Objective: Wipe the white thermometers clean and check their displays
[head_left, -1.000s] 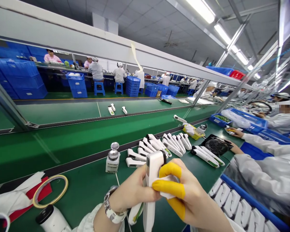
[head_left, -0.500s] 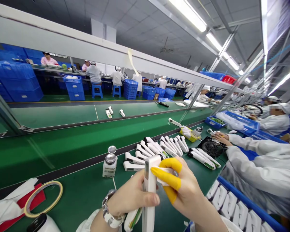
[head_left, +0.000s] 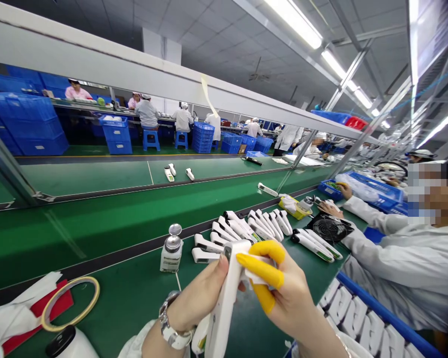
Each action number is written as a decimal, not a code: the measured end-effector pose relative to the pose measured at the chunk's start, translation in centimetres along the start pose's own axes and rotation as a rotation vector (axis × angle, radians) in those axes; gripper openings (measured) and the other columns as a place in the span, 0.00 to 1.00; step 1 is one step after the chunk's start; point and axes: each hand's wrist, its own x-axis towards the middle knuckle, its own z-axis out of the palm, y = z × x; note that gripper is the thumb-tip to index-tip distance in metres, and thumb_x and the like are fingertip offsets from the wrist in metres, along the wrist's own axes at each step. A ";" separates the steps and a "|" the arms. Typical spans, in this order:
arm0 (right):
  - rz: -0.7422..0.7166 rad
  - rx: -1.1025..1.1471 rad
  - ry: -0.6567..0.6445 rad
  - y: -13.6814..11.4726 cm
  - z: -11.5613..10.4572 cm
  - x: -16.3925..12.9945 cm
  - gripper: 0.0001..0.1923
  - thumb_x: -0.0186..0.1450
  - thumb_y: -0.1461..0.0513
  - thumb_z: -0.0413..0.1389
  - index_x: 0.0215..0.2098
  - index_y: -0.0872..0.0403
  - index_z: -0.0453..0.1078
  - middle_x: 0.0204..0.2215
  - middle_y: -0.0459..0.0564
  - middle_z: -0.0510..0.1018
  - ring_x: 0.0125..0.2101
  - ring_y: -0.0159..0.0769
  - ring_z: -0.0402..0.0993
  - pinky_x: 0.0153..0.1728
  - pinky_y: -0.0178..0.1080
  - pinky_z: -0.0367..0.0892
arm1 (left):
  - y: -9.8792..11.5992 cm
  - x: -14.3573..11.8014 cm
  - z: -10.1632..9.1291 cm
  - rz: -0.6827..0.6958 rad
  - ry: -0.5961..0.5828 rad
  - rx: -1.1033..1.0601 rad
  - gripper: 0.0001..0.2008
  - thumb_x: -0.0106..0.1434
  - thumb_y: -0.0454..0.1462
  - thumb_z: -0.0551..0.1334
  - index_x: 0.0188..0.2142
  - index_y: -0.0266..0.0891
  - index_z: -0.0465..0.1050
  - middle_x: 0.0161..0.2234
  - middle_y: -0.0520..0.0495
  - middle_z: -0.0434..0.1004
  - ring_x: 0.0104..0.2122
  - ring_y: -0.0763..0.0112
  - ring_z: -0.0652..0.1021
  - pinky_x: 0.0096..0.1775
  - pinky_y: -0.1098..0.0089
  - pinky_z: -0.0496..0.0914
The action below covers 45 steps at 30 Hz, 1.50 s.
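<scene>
My left hand (head_left: 199, 298), wearing a watch at the wrist, is wrapped round a white handheld thermometer (head_left: 221, 311) with a small dark display near its top. The thermometer stands tilted, its head leaning to the right. Yellow finger cots cover several fingers of my right hand (head_left: 287, 286). Those fingers pinch a folded white wipe (head_left: 253, 277) against the head of the thermometer. Below my left hand, another white unit (head_left: 199, 338) with a green part showing is partly hidden. Behind my hands lies a row of similar white thermometers (head_left: 227, 228) on the green bench.
A pump bottle (head_left: 170, 256) with its lid up stands left. A tape roll (head_left: 47, 323) lies on red and white material. Right are a black fan (head_left: 330, 227), a yellow tray (head_left: 302, 215), a blue crate (head_left: 390, 308) of white parts, and a co-worker (head_left: 406, 258).
The thermometer has tilted, its lower end swinging left, and my left thumb has moved up beside the display. The co-worker on the right now reaches into a blue bin.
</scene>
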 end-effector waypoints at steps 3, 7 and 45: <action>-0.019 0.134 -0.283 -1.1 -0.7 -0.1 0.20 0.57 0.73 0.49 0.44 0.47 0.67 0.35 0.49 0.65 0.33 0.37 0.62 0.33 0.43 0.62 | 0.5 0.0 0.0 -0.050 -0.010 -0.151 0.31 0.60 0.57 0.41 0.38 0.37 0.72 0.27 0.48 0.72 0.27 0.72 0.71 0.30 0.72 0.64; 0.042 0.267 -0.245 -0.7 -0.8 -0.4 0.20 0.57 0.72 0.51 0.43 0.47 0.68 0.34 0.49 0.65 0.32 0.36 0.63 0.33 0.42 0.63 | 0.7 -0.1 0.2 -0.060 -0.016 -0.229 0.31 0.58 0.58 0.45 0.36 0.36 0.73 0.25 0.48 0.72 0.25 0.74 0.70 0.28 0.74 0.63; 0.074 0.194 -0.496 -0.5 1.7 -1.8 0.17 0.54 0.71 0.50 0.37 0.49 0.70 0.31 0.48 0.67 0.31 0.36 0.63 0.36 0.43 0.62 | -0.5 0.4 -2.2 -0.064 0.277 -0.311 0.29 0.57 0.57 0.51 0.40 0.35 0.73 0.33 0.44 0.77 0.28 0.70 0.74 0.30 0.72 0.67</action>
